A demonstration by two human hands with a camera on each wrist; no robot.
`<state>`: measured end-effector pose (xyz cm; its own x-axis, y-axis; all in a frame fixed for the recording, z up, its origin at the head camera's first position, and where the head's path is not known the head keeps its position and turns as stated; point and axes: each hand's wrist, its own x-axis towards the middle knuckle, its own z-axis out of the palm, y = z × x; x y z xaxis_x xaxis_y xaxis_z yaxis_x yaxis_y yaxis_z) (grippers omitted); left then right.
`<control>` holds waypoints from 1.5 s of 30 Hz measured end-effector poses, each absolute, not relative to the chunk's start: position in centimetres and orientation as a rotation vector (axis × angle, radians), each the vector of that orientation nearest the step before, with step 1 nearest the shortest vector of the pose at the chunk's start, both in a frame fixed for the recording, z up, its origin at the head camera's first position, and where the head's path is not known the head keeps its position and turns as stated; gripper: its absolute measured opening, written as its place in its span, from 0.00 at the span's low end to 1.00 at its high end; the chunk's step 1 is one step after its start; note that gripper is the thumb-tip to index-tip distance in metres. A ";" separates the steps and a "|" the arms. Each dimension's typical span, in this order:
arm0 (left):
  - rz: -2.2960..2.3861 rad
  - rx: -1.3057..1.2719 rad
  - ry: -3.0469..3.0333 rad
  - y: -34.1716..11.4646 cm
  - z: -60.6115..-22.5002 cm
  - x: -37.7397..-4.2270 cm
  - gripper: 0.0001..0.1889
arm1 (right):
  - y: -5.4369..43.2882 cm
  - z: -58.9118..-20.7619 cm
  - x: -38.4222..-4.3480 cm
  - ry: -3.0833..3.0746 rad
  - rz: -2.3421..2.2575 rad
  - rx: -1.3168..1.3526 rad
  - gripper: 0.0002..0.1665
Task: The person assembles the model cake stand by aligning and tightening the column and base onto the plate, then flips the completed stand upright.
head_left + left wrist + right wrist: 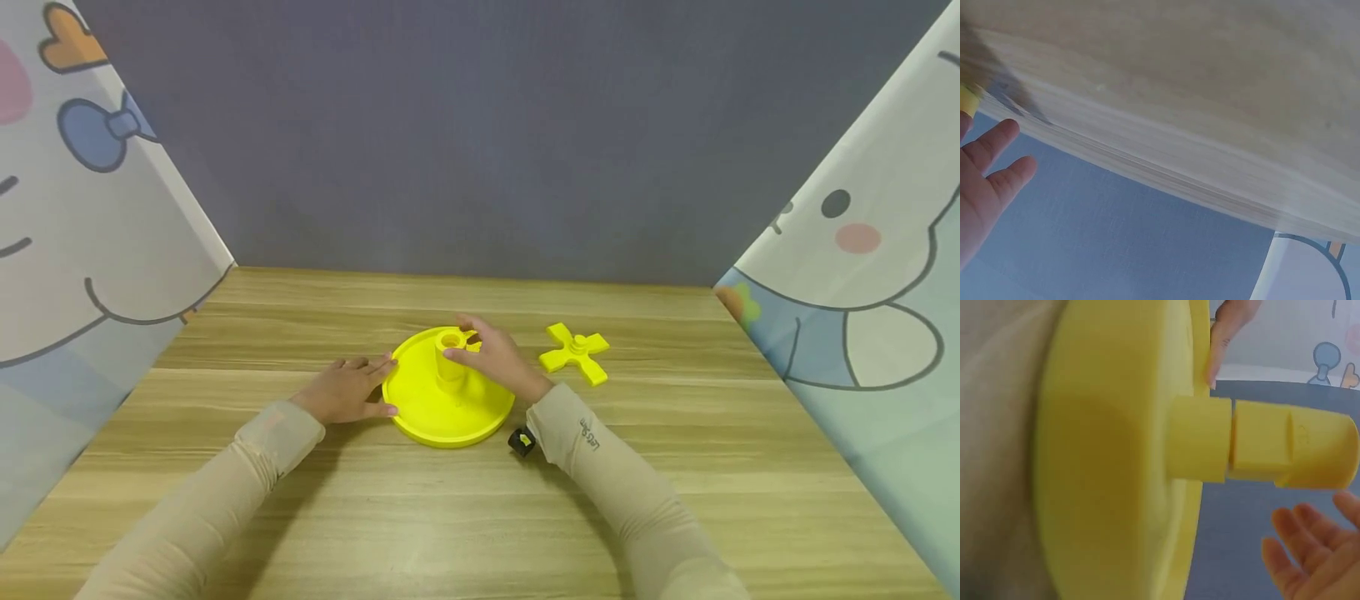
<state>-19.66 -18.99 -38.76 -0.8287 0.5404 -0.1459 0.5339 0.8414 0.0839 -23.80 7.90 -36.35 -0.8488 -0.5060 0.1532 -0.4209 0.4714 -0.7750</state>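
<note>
Steadying a tray [417,396] on the table [420,517]: good alignment is probably calling for a braced rim and an upright post [450,369].
The left hand [347,392] is resting spread fingers against the tray's left rim, gripping nothing; the post is standing mid-tray; the right hand [498,357] is holding its fingers parted beside it without grasping, contact being unclear; rightward, a cross [576,353] is lying apart.
</note>
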 end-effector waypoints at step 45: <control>0.052 0.761 2.807 -18.3 -37.8 -19.8 0.47 | 7.8 -35.5 -24.5 2.581 -1.092 -0.901 0.33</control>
